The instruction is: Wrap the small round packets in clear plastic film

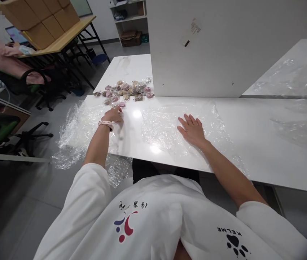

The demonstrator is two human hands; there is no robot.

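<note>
My left hand [112, 115], with a pale band [106, 125] on its wrist, hovers at or just over the white table. Its thumb and fingers are apart, and the fingertips are right by a pink wrapped packet [121, 104]; whether they touch it I cannot tell. Beyond it lies a loose pile of small packets [126, 88], pink, tan and brown, in clear wrappers. My right hand [192, 130] rests with spread fingers on a clear plastic sheet [158, 126] that lies over the tabletop. Nothing is in that hand.
More crumpled clear film [72, 133] hangs off the table's left end. A tall white panel [196, 47] rises behind the table [261, 144]. Clear film [302, 119] also lies at right. Cardboard boxes [49, 21], a seated person [4, 59] and a blue stool [99, 59] are further left.
</note>
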